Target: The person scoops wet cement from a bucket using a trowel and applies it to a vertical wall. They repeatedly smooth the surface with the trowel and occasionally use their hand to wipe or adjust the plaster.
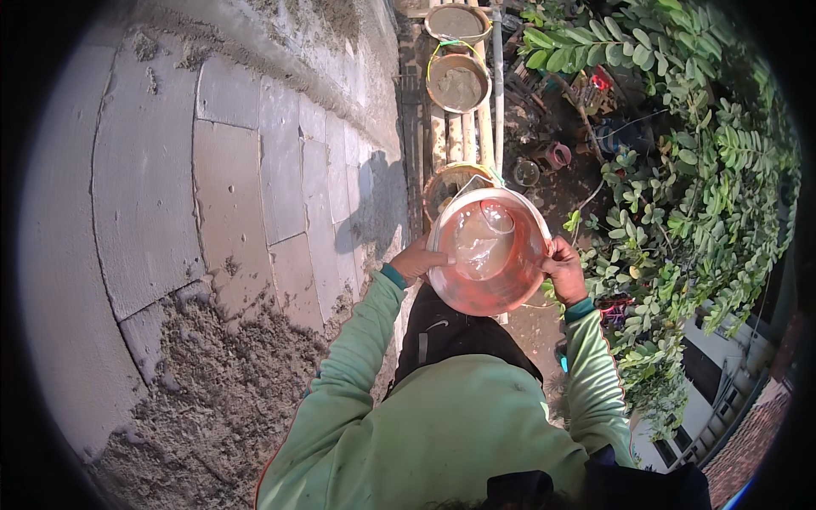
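An orange-red bucket (489, 280) with a pale rim and a wire handle is held in front of my body, with clear liquid pooled inside and a red-rimmed shape in it that I cannot make out. My left hand (418, 260) grips its left rim, thumb over the edge. My right hand (563, 270) grips the right rim. Just beyond it, partly hidden, another bucket (446, 174) rests on bamboo poles (455, 136).
Farther along the poles stand two mortar buckets (457, 85). A wall of grey blocks (225, 204) runs along my left, with rough mortar (212, 382) low on it. Leafy branches (697, 170) crowd the right, over ground scattered with objects far below.
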Available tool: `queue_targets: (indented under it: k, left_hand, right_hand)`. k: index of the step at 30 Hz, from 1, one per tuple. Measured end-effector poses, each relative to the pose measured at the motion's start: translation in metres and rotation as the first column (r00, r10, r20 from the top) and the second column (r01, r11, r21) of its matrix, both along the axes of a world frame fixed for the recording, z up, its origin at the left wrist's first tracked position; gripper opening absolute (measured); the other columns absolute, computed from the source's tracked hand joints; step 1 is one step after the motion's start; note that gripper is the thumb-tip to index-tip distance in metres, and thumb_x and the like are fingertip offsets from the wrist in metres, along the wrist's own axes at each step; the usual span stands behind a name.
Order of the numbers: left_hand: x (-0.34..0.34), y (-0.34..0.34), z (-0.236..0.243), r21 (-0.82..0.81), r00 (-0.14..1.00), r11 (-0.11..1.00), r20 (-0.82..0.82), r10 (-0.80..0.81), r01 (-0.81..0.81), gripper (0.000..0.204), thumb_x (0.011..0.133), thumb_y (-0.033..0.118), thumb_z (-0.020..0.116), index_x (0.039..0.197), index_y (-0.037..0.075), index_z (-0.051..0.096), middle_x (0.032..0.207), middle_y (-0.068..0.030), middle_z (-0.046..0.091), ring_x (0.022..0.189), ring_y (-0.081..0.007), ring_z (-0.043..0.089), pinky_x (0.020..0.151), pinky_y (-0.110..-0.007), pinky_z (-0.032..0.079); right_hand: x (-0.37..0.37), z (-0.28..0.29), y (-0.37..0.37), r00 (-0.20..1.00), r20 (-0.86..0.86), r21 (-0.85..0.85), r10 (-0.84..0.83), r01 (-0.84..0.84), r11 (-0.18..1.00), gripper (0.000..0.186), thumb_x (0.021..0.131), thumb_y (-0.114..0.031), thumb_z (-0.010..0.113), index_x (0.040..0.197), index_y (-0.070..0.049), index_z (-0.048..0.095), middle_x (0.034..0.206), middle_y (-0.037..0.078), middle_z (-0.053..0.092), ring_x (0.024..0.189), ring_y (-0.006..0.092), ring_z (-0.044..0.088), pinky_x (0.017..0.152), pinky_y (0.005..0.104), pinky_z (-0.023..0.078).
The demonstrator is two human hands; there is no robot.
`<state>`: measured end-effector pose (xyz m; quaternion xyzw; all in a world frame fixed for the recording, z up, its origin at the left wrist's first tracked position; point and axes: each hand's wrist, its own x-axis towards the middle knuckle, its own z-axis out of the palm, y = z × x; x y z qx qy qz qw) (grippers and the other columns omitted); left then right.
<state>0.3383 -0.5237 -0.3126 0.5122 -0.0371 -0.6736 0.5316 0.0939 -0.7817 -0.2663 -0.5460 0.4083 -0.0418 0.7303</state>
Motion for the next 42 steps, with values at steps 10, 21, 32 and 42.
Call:
queue_targets:
  k: [10,21,32,42]
  left_hand:
    - [-0.103,0.082,-0.006,-0.084,0.851,0.920,0.355,0.386,-0.382,0.083,0.076,-0.005,0.065,0.154,0.001,0.035,0.140,-0.0126,0.055,0.127,-0.0212,0.055,0.107,-0.035,0.046]
    - [-0.046,0.212,0.016,0.215,0.818,0.795,0.262,0.512,-0.567,0.060,0.081,-0.007,0.055,0.140,-0.002,0.049,0.119,-0.0106,0.068,0.102,-0.0193,0.068,0.090,-0.033,0.056]
    - [-0.108,0.235,-0.060,0.346,0.543,0.460,0.201,0.815,-0.818,0.056,0.080,-0.005,0.054,0.136,-0.003,0.050,0.117,-0.0143,0.066,0.099,-0.0282,0.072,0.084,-0.039,0.064]
    - [-0.109,0.189,-0.081,0.365,0.644,0.556,0.190,0.741,-0.747,0.060,0.080,-0.006,0.053,0.140,-0.001,0.047,0.122,-0.0130,0.064,0.106,-0.0265,0.068,0.089,-0.039,0.060]
  right_hand:
    - [0.077,-0.011,0.101,0.595,-0.676,-0.619,0.435,-0.779,0.103,0.040,0.091,-0.034,0.069,0.122,-0.010,0.061,0.119,0.020,0.064,0.107,0.0389,0.064,0.086,0.0484,0.051]
    - [0.134,-0.013,0.204,0.590,-0.205,-0.797,0.781,-0.563,0.217,0.029,0.084,-0.020,0.075,0.111,-0.013,0.066,0.094,0.009,0.065,0.081,0.0307,0.068,0.068,0.0425,0.056]
    - [0.130,-0.090,0.155,0.945,-0.163,0.044,0.283,-0.280,0.959,0.032,0.102,-0.031,0.064,0.106,0.001,0.065,0.079,0.005,0.066,0.068,0.0121,0.063,0.063,0.0297,0.054]
    - [0.108,-0.103,0.142,0.956,-0.180,0.214,0.231,-0.191,0.958,0.026,0.103,-0.028,0.063,0.106,-0.002,0.064,0.081,0.005,0.067,0.071,0.0112,0.063,0.065,0.0263,0.054]
